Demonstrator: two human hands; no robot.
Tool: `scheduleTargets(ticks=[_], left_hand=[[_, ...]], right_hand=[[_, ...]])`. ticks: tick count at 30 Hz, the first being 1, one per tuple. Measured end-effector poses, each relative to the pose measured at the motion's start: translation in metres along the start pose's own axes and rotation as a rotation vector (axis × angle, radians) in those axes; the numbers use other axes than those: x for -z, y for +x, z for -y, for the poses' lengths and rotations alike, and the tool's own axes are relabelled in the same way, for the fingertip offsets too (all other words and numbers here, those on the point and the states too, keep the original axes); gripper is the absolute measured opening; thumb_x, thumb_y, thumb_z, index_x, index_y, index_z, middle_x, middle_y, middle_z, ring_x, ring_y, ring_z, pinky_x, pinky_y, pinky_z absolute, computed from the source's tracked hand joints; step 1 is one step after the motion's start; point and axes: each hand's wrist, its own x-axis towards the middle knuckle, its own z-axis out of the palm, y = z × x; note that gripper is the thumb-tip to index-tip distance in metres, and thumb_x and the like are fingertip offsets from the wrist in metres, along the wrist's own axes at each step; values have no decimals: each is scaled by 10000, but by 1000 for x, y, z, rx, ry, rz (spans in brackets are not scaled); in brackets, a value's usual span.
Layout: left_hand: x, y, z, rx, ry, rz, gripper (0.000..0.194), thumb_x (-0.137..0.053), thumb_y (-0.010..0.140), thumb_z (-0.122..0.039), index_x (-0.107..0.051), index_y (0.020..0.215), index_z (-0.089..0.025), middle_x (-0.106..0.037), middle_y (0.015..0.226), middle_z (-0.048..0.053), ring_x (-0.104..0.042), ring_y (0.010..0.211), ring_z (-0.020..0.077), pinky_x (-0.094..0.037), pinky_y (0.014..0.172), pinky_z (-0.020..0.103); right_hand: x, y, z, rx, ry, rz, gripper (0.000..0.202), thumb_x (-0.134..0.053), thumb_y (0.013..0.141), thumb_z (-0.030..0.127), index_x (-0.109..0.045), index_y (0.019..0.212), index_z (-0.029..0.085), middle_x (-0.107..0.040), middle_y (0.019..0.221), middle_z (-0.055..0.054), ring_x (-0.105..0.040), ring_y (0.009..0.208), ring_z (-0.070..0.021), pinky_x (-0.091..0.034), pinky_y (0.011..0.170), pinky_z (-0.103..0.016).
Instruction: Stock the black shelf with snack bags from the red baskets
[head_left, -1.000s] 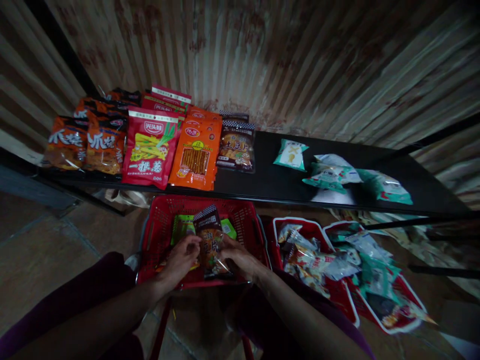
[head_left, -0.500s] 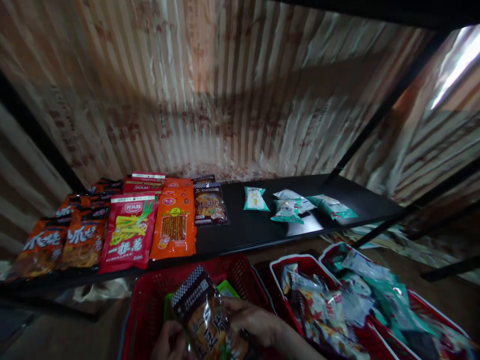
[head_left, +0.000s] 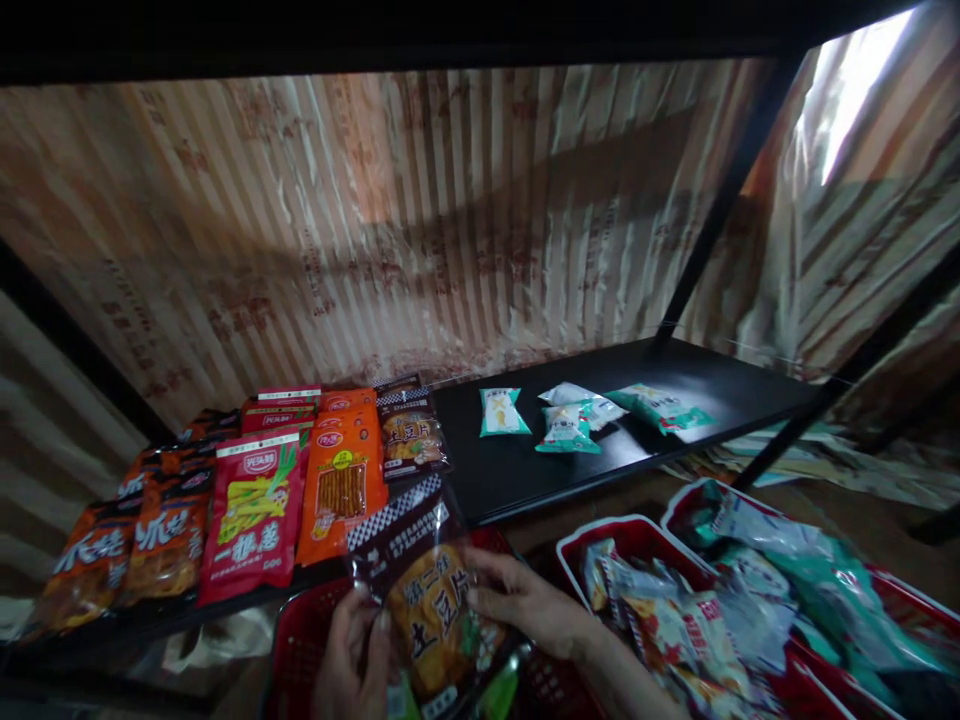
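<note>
Between both hands is a dark brown snack bag (head_left: pixel 431 600) with a checkered top edge, tilted over a red basket (head_left: pixel 296 640). My left hand (head_left: pixel 352 650) pinches its left edge, and my right hand (head_left: pixel 525 605) grips its right side. Green packaging (head_left: pixel 499 690) shows beneath it. On the black shelf (head_left: pixel 495 490) behind lie a similar brown bag (head_left: pixel 411 432), an orange bag (head_left: pixel 341 490), a red bag (head_left: pixel 255 510) and several orange-and-black bags (head_left: pixel 166 535).
Small teal-and-white packets (head_left: pixel 504 412) lie farther right on the shelf. At the lower right, red baskets with white rims (head_left: pixel 566 555) hold many packets. Black posts (head_left: pixel 709 220) and an upper shelf edge (head_left: pixel 375 45) frame the space.
The brown bag has come up out of the basket toward the shelf's front edge, with both hands on it. The view has tilted, showing more of the upper shelf edge.
</note>
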Motion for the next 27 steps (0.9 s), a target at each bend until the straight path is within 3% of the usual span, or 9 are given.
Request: scheduleTargets(ticks=[1,5,9,12,16,21,27], left_hand=[[-3,12,-16,-60,14,67,487,-560,704,-526,-529,1033,-170,-699,757,64,-656,609,206,-508,501,279],[-26,71,-73,-349,212,66,303,-495,799,-409,-582,991,-191,-695,870,65,-656,803,200,-516,704,309],[-50,123,-102,-452,451,49,213,-473,831,-282,-594,983,-195,-692,923,59,-643,841,183,-487,769,308],[-60,144,-105,-441,515,18,217,-464,833,-207,-587,1010,-181,-691,957,61,-640,858,167,-476,773,280],[-63,157,-102,-400,645,8,252,-442,846,-194,-568,1065,-181,-685,1017,55,-639,882,153,-463,766,258],[-64,162,-97,-353,786,10,284,-412,860,-215,-570,1095,-180,-686,1031,70,-635,920,197,-451,778,298],[-68,158,-89,-333,881,10,354,-388,858,-185,-509,1188,-139,-690,976,124,-644,896,234,-450,759,324]], right_hand=[[2,6,5,30,-55,-57,508,-648,751,409,-562,1200,187,-663,1017,-64,-626,890,-188,-462,861,-362],[15,43,22,175,-159,-291,465,-656,731,443,-618,1100,163,-681,893,-42,-624,737,-156,-506,736,-314],[35,90,37,280,-185,-484,437,-682,667,444,-641,1016,184,-687,838,-18,-626,731,-170,-522,716,-317],[49,119,46,267,-203,-531,383,-686,646,388,-649,962,175,-685,799,-17,-625,705,-167,-529,661,-296],[61,139,47,241,-269,-598,322,-638,689,290,-641,982,156,-675,780,-14,-610,650,-138,-531,622,-269],[66,148,32,138,-396,-675,325,-562,765,257,-619,1063,140,-674,804,-25,-608,643,-131,-538,613,-261],[75,148,12,73,-735,-796,295,-563,785,305,-641,1048,197,-691,853,-27,-631,746,-153,-516,697,-280]])
